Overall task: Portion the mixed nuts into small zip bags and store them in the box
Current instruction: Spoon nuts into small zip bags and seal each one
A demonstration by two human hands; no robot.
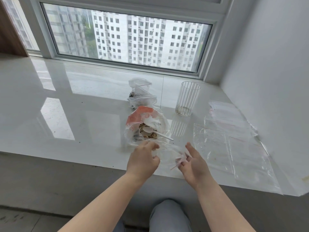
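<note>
A: Log hand state.

B: Your left hand [143,159] and right hand [192,162] both pinch one small zip bag [168,154] between them, just above the near edge of the white sill [66,114]. Fingers curl onto the film; its red seal strip sits by your right fingertips.

A: Nuts?

B: Mixed nuts [151,134] sit in the large open bag [145,124] just beyond your hands, with a white spoon [155,131] lying in it. Filled small bags [142,94] are behind that. Ribbed clear container [187,99] stands upright to the right; empty zip bags [234,131] lie flat, far right.
</note>
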